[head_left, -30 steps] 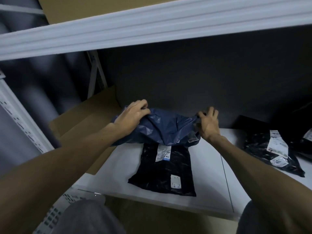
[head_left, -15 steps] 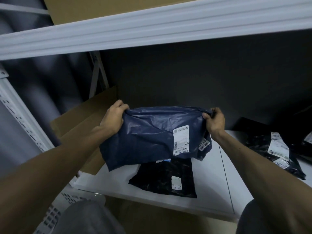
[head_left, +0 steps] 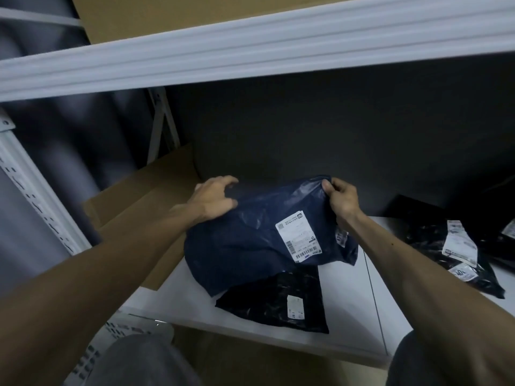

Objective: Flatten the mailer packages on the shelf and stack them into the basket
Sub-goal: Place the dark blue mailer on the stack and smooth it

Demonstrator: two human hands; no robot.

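While left grip (head_left: 213, 199) and right grip (head_left: 341, 200) clamp its upper corners, the blue mailer (head_left: 250, 246) stretches between them.

Dim, bluish light, deep shadow at the shelf's back wall, wide-angle bending at the edges, slightly soft detail

A: Location type?
B: Storeroom or parcel-handling area. Metal racking: slotted white upright (head_left: 25, 190) at left, ribbed beam (head_left: 250, 51) overhead, white shelf (head_left: 348, 302) below it.
A: Other evidence?
B: Poly mailers: blue mailer (head_left: 237, 246) carrying a barcoded shipping label (head_left: 299, 240), black mailer (head_left: 278, 305) flat on the shelf beneath it, more black mailers (head_left: 429, 240) at right, all labelled. Cardboard sheet (head_left: 145, 196) lines the left bay. Perforated white basket (head_left: 119, 332) near left, below the shelf.
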